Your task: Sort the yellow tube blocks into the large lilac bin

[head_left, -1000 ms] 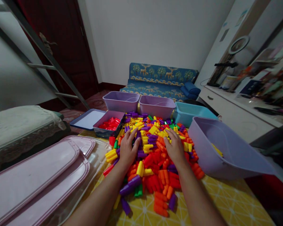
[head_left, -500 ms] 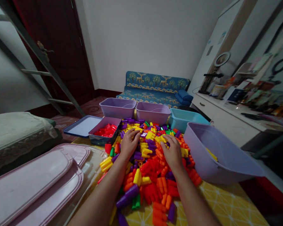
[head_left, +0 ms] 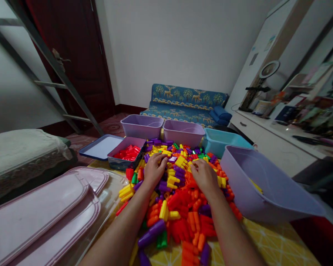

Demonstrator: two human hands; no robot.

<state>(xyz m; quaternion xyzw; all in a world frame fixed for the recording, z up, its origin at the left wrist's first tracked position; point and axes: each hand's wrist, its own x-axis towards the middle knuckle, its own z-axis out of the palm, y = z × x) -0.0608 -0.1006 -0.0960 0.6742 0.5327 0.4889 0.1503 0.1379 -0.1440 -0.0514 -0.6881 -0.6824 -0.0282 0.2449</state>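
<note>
A large heap of plastic building blocks [head_left: 180, 199] in red, orange, yellow, purple and green spreads across the table. My left hand [head_left: 154, 169] rests over the left part of the heap, fingers loosely bent and a little apart, with no block visible in it. On the right, my right hand [head_left: 205, 176] has its fingers and thumb drawn together on a yellow block [head_left: 193, 163], partly hidden by the fingers. Between the hands lie a chunky yellow block [head_left: 181, 162] and several purple blocks [head_left: 178, 170].
Two lilac bins [head_left: 142, 126] and a turquoise bin [head_left: 224, 142] line the far edge. A larger lilac bin [head_left: 255, 184] with a yellow piece inside stands right. At left are a tin of red pieces [head_left: 124, 162], its lid [head_left: 101, 147] and stacked pink lids [head_left: 44, 199].
The fingers of my right hand have curled inward from a spread pose and closed on a yellow block. My left hand stays nearly in place. The view has shifted slightly.
</note>
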